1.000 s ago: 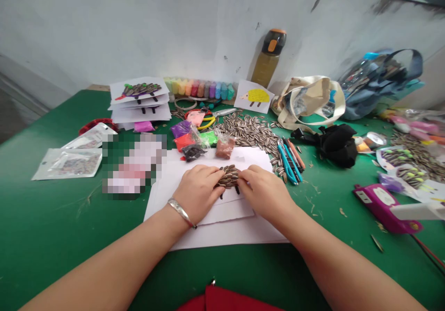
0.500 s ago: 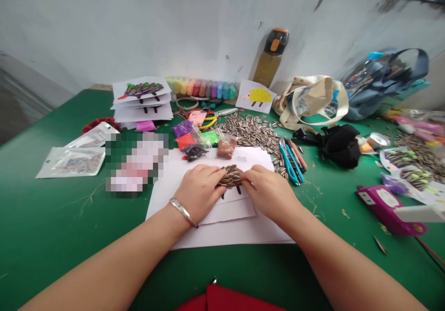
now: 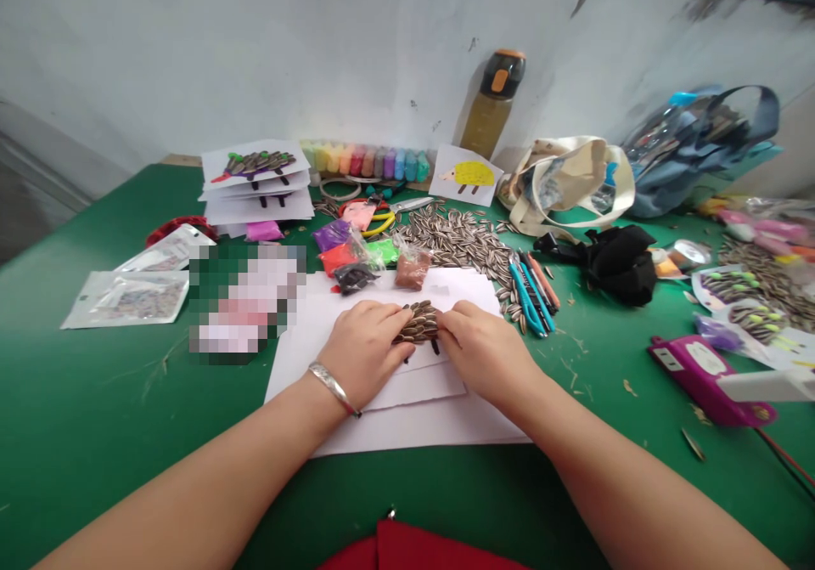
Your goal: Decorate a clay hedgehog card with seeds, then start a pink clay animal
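A hedgehog picture covered in striped sunflower seeds [image 3: 420, 322] lies on white paper, black legs showing at its lower edge. My left hand [image 3: 364, 347], with a silver bangle at the wrist, holds its left side between fingers and thumb. At the right end, the bent fingers of my right hand [image 3: 484, 347] press together against the seeds; their tips are partly hidden. Underneath are more white sheets [image 3: 413, 426]. Just beyond my hands sit bags of coloured clay, among them a brown one [image 3: 413, 270] and a black one [image 3: 355, 278].
Loose sunflower seeds [image 3: 455, 237] spread behind the paper, with blue-handled scissors [image 3: 527, 298] and pens at their right. Finished hedgehog cards [image 3: 258, 166] are stacked back left. A bottle [image 3: 492, 103] leans on the wall. A magenta glue gun [image 3: 706, 381] lies at right.
The view has shifted very slightly. Both hands stay on the seed hedgehog, with hardly any visible movement of the fingers.
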The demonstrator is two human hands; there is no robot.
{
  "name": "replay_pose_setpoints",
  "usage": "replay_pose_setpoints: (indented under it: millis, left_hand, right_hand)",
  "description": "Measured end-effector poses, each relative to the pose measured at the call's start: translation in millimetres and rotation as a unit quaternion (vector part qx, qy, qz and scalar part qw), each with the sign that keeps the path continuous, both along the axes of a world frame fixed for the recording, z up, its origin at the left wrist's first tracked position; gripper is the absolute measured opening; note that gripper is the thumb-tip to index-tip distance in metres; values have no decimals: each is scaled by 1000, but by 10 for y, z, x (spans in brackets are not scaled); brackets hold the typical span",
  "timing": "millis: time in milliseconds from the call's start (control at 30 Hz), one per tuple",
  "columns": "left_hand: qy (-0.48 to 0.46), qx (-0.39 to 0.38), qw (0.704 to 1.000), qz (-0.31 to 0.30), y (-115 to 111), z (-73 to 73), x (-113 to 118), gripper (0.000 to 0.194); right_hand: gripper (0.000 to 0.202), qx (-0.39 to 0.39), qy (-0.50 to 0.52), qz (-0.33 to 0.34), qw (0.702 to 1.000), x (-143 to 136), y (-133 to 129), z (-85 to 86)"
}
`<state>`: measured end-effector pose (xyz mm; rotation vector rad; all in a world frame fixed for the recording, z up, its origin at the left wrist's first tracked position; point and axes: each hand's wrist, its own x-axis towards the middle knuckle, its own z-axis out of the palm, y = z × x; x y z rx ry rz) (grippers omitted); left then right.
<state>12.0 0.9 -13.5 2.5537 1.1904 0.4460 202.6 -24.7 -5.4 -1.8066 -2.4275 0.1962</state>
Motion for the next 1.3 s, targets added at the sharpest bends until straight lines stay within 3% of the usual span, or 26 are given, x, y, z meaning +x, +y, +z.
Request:
replay_pose_setpoints:
  millis: [467,833,1300]
  left_hand:
    - [12,-2,1000,3,-4,1,6,28]
    - [0,1,1000,-6,-1,11,-3,27]
    - [-2,9,1000,-15,7,5,-12,26]
  right_hand:
    - [21,22,-15,10,1000,-14,-6,-83]
    - [24,-12,39,-12,999,59,20,62]
    - [23,-26,34,5,999,-4,8,25]
